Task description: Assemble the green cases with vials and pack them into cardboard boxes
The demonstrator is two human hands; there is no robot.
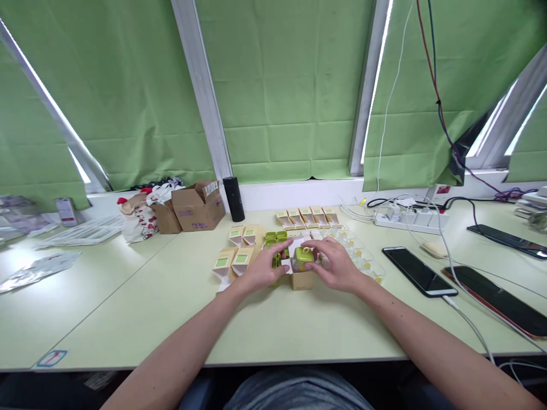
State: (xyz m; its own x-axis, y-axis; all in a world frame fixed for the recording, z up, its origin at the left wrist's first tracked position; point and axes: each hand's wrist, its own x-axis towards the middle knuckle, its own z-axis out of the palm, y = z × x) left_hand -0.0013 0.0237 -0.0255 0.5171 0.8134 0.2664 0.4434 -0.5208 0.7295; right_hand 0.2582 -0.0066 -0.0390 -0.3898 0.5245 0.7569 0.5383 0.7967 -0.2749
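My right hand point(337, 265) pinches a small square container with a shiny green lid point(303, 254) and a yellowish loop on top. The container sits at the mouth of a small tan cardboard box point(302, 281), partly inside it. On the box's left, my left hand point(261, 267) grips a raised white flap between thumb and fingers. Behind that hand stand several green cups or lids point(270, 236), partly hidden. Clear rounded pieces with yellow spots point(365, 265) lie in rows beyond my right hand. Open tan boxes with green windows point(241, 257) stand to the left.
More open tan boxes point(307, 217) form a row at the back. A black cylinder point(233, 199) and a brown carton point(198, 208) stand at the wall. Rightward lie a cabled phone point(419, 271), another dark device point(498, 299) and a white power strip point(410, 220).
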